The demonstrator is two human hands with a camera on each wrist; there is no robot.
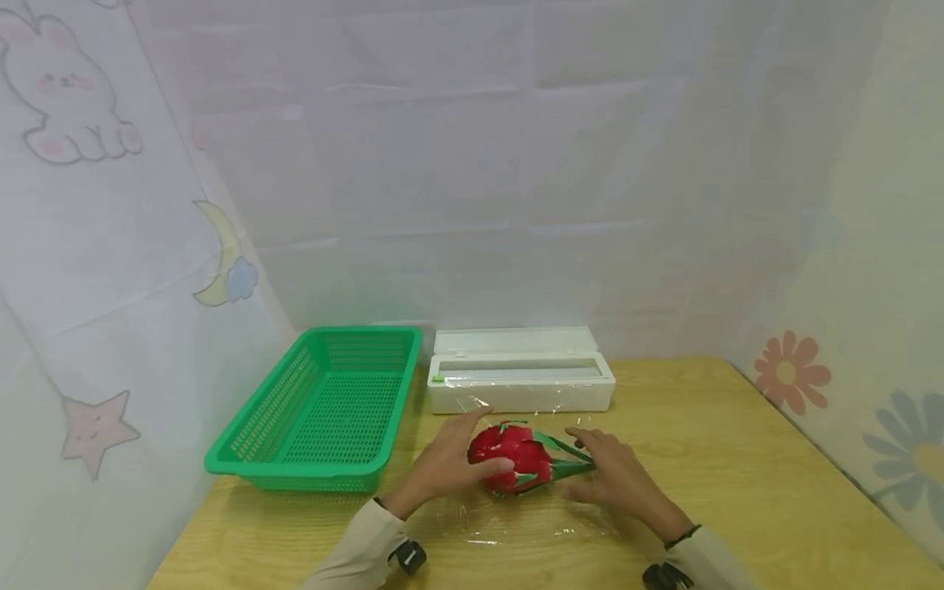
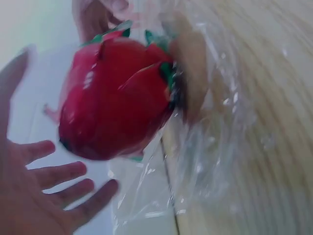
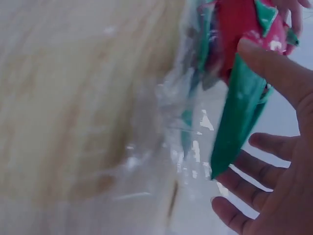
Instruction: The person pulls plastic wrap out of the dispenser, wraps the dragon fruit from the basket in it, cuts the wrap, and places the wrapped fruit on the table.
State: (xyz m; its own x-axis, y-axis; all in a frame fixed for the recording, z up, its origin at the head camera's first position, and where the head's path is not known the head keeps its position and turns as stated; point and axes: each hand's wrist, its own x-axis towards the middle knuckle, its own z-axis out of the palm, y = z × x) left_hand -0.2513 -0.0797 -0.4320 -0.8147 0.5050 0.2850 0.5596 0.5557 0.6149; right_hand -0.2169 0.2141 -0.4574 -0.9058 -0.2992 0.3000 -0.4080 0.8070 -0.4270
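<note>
A red dragon fruit (image 1: pixel 510 456) with long green leaf tips lies on a sheet of clear plastic wrap (image 1: pixel 483 524) on the wooden table. My left hand (image 1: pixel 448 460) is at the fruit's rounded left end, thumb and fingers spread apart around it. In the left wrist view its fingers (image 2: pixel 57 171) are loosely extended beside the red skin. At the leafy end is my right hand (image 1: pixel 608 475), its fingers relaxed around the green tips. The right wrist view shows the right thumb (image 3: pixel 274 66) overlapping the base of a green leaf (image 3: pixel 238 112). Neither hand grips the fruit.
Behind the fruit stands a white wrap dispenser box (image 1: pixel 519 399) with its lid (image 1: pixel 516 340) raised. A green plastic basket (image 1: pixel 398 418) with slotted sides sits to the left. Printed cloth (image 1: pixel 472 164) hangs behind the table (image 1: pixel 737 492).
</note>
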